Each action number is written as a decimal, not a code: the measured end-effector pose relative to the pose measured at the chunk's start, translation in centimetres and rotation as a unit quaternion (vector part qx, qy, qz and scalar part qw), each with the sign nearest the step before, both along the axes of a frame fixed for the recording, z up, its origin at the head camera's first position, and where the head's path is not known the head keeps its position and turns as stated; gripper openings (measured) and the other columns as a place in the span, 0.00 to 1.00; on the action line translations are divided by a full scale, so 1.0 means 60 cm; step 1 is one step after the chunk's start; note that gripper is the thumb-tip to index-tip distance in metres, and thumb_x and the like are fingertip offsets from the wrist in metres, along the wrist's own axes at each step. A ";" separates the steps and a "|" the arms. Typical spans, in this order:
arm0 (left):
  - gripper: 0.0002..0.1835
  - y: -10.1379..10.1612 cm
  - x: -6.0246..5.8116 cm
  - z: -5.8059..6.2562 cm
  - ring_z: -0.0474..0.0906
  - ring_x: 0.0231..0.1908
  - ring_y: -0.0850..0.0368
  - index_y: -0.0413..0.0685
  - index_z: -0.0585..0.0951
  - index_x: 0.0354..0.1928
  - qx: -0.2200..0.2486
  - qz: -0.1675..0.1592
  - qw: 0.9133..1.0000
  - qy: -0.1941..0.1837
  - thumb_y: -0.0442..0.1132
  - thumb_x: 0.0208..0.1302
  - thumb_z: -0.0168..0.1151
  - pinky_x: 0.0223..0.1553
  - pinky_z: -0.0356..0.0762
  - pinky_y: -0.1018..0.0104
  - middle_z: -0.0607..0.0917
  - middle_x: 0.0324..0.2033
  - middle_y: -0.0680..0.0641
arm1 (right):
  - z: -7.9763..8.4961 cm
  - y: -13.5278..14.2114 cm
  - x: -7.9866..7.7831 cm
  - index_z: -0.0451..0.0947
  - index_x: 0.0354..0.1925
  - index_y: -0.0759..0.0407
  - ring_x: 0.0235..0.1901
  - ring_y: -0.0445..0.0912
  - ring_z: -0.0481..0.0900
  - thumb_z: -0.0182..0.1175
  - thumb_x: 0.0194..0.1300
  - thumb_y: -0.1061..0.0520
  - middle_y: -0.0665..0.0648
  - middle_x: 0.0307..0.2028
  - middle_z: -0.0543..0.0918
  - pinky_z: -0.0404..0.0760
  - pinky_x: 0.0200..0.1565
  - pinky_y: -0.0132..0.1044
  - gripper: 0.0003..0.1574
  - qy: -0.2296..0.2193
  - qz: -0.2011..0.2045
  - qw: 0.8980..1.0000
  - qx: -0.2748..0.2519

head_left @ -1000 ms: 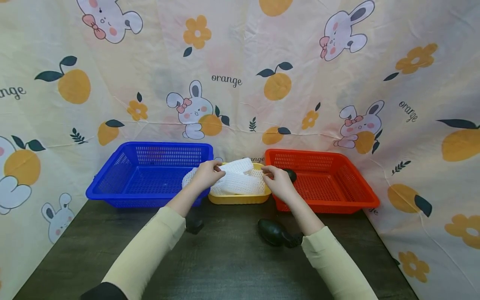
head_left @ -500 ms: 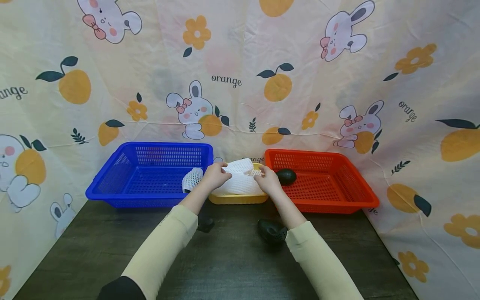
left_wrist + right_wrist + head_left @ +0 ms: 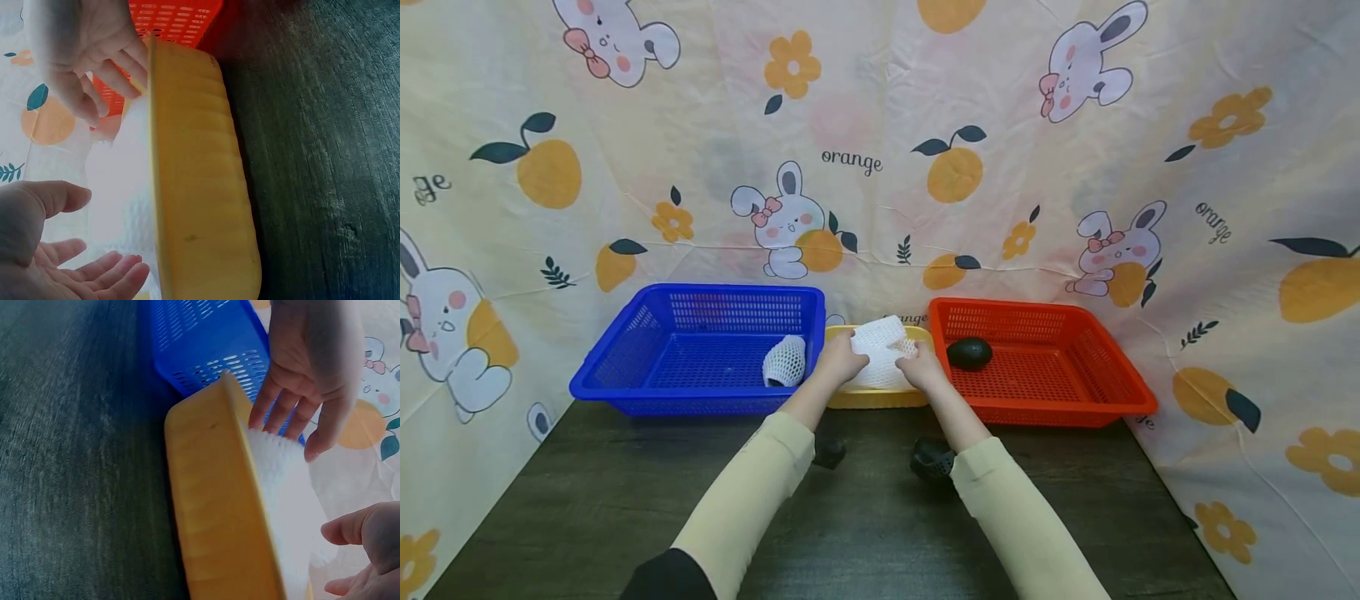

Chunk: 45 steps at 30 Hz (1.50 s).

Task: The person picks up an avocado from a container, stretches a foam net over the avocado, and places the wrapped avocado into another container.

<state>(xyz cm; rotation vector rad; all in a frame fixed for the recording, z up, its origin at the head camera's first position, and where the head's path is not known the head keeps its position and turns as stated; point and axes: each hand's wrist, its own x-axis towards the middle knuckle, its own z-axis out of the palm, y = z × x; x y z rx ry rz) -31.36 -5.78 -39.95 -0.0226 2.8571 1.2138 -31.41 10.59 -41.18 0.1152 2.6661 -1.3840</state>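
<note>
White foam nets [image 3: 880, 343] lie in the yellow basket [image 3: 877, 401], with the left hand [image 3: 841, 362] at its left end and the right hand [image 3: 923, 369] at its right, both released, fingers loosely extended. Left of the yellow basket, a blue basket [image 3: 696, 392] holds a netted bundle [image 3: 785, 360]; right of it, a red basket [image 3: 1060, 375] holds a dark oval fruit [image 3: 970, 353].

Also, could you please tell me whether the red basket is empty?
No, a dark oval object lies inside the red basket.
</note>
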 end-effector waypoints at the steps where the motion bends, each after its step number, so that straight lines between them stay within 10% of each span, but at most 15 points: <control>1: 0.32 0.001 0.000 -0.001 0.68 0.60 0.40 0.33 0.66 0.66 -0.002 0.005 1.000 0.001 0.37 0.61 0.62 0.59 0.65 0.50 0.71 0.61 0.34 | -0.002 -0.001 0.000 0.48 0.71 0.70 0.66 0.60 0.58 0.55 0.66 0.57 0.71 0.68 0.57 0.58 0.63 0.53 0.44 -0.003 -0.003 1.000 -0.001; 20: 0.27 0.009 0.004 -0.011 0.69 0.59 0.41 0.32 0.69 0.64 -0.046 0.021 0.999 -0.001 0.35 0.63 0.58 0.59 0.65 0.52 0.74 0.58 0.35 | -0.015 -0.010 -0.012 0.40 0.74 0.67 0.62 0.57 0.60 0.51 0.63 0.65 0.70 0.69 0.54 0.57 0.64 0.49 0.47 -0.048 -0.045 0.997 0.035; 31: 0.18 0.004 0.005 -0.004 0.75 0.51 0.42 0.33 0.77 0.52 0.030 0.042 0.998 0.027 0.33 0.60 0.58 0.53 0.70 0.53 0.80 0.50 0.36 | -0.021 -0.017 -0.011 0.68 0.57 0.63 0.47 0.55 0.69 0.54 0.62 0.66 0.65 0.51 0.73 0.71 0.49 0.45 0.24 -0.013 -0.064 0.995 0.076; 45: 0.16 -0.007 0.006 0.000 0.75 0.45 0.44 0.34 0.80 0.48 0.101 0.034 0.993 0.052 0.33 0.59 0.58 0.49 0.73 0.53 0.81 0.47 0.38 | -0.024 -0.009 -0.009 0.69 0.47 0.63 0.39 0.54 0.71 0.53 0.63 0.64 0.63 0.40 0.73 0.71 0.40 0.41 0.13 0.011 -0.060 0.998 0.036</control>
